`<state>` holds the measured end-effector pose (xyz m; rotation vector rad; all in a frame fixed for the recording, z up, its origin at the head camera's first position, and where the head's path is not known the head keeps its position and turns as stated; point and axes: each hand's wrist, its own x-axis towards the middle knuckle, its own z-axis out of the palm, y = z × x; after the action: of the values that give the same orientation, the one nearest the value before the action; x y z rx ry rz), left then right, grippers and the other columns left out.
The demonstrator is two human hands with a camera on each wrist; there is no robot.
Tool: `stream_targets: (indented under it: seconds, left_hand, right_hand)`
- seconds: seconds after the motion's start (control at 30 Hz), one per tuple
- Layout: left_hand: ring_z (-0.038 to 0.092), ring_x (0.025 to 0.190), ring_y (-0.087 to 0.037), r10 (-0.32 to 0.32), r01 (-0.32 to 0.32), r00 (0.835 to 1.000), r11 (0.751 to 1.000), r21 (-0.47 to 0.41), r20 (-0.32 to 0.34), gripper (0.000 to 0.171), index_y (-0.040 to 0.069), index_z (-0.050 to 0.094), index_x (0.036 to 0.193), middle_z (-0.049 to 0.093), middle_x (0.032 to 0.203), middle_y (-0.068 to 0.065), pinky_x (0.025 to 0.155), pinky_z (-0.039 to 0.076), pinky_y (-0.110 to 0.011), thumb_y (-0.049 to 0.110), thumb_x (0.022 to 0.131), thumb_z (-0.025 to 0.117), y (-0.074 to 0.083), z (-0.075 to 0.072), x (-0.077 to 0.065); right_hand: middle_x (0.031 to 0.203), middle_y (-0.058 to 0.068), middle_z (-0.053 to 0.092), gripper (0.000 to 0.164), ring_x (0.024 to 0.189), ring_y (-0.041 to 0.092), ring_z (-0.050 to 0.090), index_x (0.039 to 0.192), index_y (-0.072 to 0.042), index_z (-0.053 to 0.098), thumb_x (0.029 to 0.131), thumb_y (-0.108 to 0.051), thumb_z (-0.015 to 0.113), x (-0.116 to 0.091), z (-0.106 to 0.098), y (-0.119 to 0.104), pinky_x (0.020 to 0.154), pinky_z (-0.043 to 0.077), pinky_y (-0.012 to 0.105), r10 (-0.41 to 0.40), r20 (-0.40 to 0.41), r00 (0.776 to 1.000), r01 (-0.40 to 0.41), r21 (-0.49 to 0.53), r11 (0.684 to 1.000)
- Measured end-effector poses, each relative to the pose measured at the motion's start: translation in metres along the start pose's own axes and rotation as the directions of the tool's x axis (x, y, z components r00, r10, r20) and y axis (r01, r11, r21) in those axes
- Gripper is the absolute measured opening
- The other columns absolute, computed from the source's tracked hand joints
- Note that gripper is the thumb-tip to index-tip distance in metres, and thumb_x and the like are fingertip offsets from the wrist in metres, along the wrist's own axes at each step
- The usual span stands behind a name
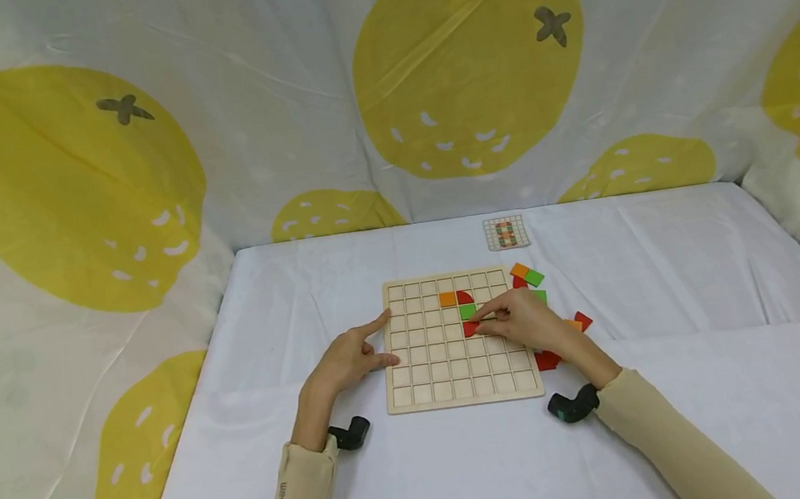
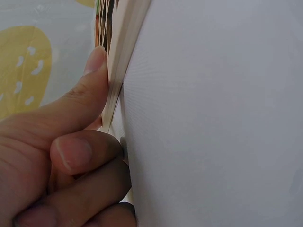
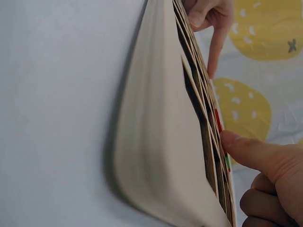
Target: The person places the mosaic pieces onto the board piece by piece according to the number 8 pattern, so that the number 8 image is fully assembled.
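Note:
A square wooden grid board point(image 1: 423, 376) lies flat in front of me. In its upper part sit an orange square tile point(image 1: 447, 299), a red rounded tile point(image 1: 464, 297) and a green square tile point(image 1: 467, 311). Below the green one my right hand point(image 1: 529, 321) pinches another red tile point(image 1: 470, 329) between thumb and index finger, right at its cell; the fingertips cover part of it. My left hand point(image 1: 342, 361) steadies the board's left edge with thumb and extended index finger. In the left wrist view the left thumb point(image 2: 90, 85) lies along that edge, other fingers curled beneath.
Loose orange, green and red tiles point(image 1: 534, 277) lie by the board's right edge, some hidden behind my right hand and forearm. A small pattern card point(image 1: 506, 233) with a printed grid lies behind the board. A white cloth covers the table point(image 1: 635, 270), with a lemon-print curtain point(image 1: 305, 86) behind.

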<state>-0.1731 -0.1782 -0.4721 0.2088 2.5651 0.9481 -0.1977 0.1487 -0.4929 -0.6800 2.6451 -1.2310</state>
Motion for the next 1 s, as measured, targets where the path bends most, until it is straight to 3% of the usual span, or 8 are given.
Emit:
stream_targets:
  seconds: [0.43, 0.67, 1.0]
  left_hand:
    - [0.036, 0.056, -0.012, 0.001, -0.001, 1.0, 1.0, 0.001, -0.01, 0.088, 0.031, 0.035, 0.162, 0.038, 0.058, 0.004, 0.056, 0.033, -0.026, 0.036, 0.088, 0.082, 0.0, 0.0, 0.0]
    - [0.037, 0.056, -0.012, -0.004, 0.004, 1.0, 1.0, 0.0, -0.011, 0.088, 0.031, 0.035, 0.162, 0.039, 0.058, 0.004, 0.057, 0.033, -0.026, 0.036, 0.088, 0.082, -0.001, 0.001, -0.001]
    - [0.036, 0.056, -0.012, -0.013, 0.013, 1.0, 1.0, -0.007, -0.008, 0.088, 0.032, 0.034, 0.162, 0.039, 0.058, 0.004, 0.056, 0.033, -0.026, 0.035, 0.088, 0.082, -0.001, 0.001, 0.0]
  right_hand:
    - [0.055, -0.007, 0.029, 0.017, 0.052, 0.009, 0.026, 0.105, -0.017, 0.084, 0.089, -0.024, 0.083, -0.001, -0.001, -0.002, 0.053, 0.023, 0.022, 0.043, 0.011, 0.999, -0.044, 0.064, 0.997]
    - [0.059, -0.004, 0.03, 0.024, 0.056, 0.012, 0.031, 0.111, -0.015, 0.082, 0.09, -0.027, 0.083, -0.008, -0.027, 0.009, 0.053, 0.027, 0.023, 0.124, -0.037, 0.992, -0.12, 0.093, 0.988]
    - [0.062, -0.002, 0.033, 0.027, 0.054, 0.013, 0.03, 0.112, -0.01, 0.081, 0.089, -0.023, 0.083, -0.021, -0.068, 0.028, 0.05, 0.024, 0.025, 0.201, -0.139, 0.97, -0.204, -0.006, 0.979]
